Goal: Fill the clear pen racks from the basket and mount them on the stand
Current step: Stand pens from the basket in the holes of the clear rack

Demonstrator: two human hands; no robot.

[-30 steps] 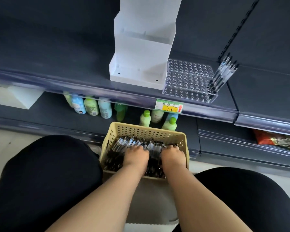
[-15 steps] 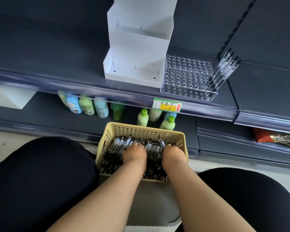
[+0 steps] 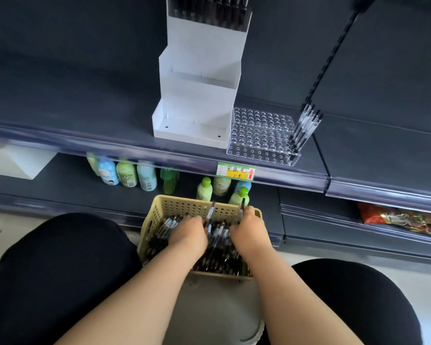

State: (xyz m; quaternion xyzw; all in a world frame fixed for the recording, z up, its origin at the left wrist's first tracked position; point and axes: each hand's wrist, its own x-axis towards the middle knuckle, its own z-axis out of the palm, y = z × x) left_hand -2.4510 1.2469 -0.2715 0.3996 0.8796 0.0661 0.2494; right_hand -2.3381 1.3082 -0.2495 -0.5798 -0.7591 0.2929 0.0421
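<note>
Both hands are being worked down among the pens in the basket [image 3: 174,207], which is being kept between the knees so that the supply lies within easy reach below the shelf. The left hand [image 3: 188,236] is being curled, fingers together, over a bundle of pens [image 3: 210,220]; one pen is being lifted upright beside it, though exactly how many are clamped cannot be told. The right hand [image 3: 249,234] is being closed on a further pen or two against the far right corner of the basket, a dark tip being shown above the knuckles. A batch is probably being gathered by both hands at once, so that fewer trips up to the shelf are needed.

Beyond the basket, on the lower shelf, a row of small bottles [image 3: 125,174] is being left alone; it has no part in the task.

On the upper shelf [image 3: 60,115], the clear pen rack [image 3: 261,135] is being kept flat, just beside the white stand [image 3: 197,95] on its right, presumably so that its holes face up for loading. Only its right-hand end is being occupied, by a cluster of pens leaning outward; the remaining holes are being left empty, so the filling is judged to be at an early stage.

Farthest off, at the top step of the stand, a rack already filled with dark pens [image 3: 209,11] is being carried, while the two lower steps are being left vacant for racks yet to come.
</note>
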